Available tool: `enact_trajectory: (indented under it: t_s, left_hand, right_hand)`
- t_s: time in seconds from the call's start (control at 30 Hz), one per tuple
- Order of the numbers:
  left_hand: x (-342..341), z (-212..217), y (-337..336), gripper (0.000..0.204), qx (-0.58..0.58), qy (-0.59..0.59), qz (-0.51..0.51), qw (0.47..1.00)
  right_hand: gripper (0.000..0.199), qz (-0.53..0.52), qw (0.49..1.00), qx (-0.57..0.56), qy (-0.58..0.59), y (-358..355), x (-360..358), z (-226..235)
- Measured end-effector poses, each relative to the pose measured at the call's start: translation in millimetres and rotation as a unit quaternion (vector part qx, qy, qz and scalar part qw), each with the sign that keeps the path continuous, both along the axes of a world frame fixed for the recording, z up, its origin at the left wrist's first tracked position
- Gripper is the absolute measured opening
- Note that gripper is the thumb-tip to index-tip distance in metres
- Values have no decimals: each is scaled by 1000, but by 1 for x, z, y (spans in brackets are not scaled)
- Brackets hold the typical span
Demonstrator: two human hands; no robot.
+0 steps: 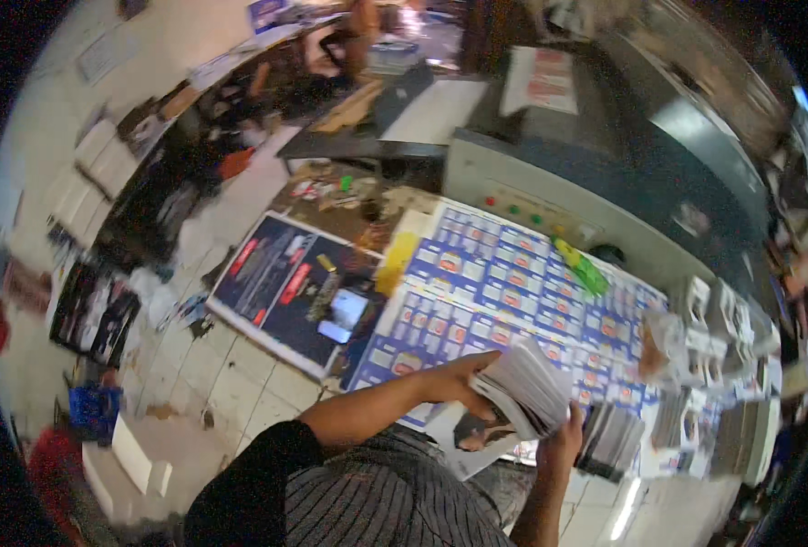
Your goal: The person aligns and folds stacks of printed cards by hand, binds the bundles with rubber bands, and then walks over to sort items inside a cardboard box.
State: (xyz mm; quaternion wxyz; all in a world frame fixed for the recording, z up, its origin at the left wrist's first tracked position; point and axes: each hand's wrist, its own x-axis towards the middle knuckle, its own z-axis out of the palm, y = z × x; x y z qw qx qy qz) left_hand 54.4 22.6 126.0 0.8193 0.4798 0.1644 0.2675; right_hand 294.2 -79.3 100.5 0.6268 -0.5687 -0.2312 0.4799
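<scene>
Between both hands I hold a thick stack of paper sheets (pixel 533 387), tilted over the near edge of the table. My left hand (pixel 466 378) grips its left side, fingers closed on the paper. On the lower right edge of the stack, my right hand (pixel 561 442) is closed too, its fingertips partly hidden. A sheet with a dark picture (pixel 479 432) shows beneath the stack; whether it belongs to it I cannot tell. Blue-and-white printed sheets (pixel 513 284) cover the table beyond my hands. Just right of my right hand stands a dark-edged stack of papers (pixel 609 438).
A green bottle (pixel 585 272) lies on the printed sheets, near a large grey machine (pixel 504 173). More paper stacks (pixel 696 351) crowd the table's right side. To the left, a phone (pixel 344 314) rests on a dark printed board (pixel 272 273). Clutter lines the left wall.
</scene>
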Motion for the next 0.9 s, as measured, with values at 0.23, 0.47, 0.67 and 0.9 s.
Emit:
enact_trajectory:
  t_s: [0.23, 0.47, 0.67, 0.9]
  left_hand:
    - [11, -84, 15, 87, -130, -26, -9, 991]
    - [31, -76, 34, 90, -115, -6, 3, 993]
    - [34, -68, 31, 92, -96, 19, -3, 995]
    - [19, -20, 31, 95, 4, 84, -25, 996]
  right_hand:
    - [33, 169, 969, 135, -116, 74, -29, 1]
    - [20, 68, 991, 106, -42, 42, -31, 43]
    - [24, 118, 970, 125, 169, 48, -20, 3]
    - [35, 250, 863, 183, -398, 25, 47, -27]
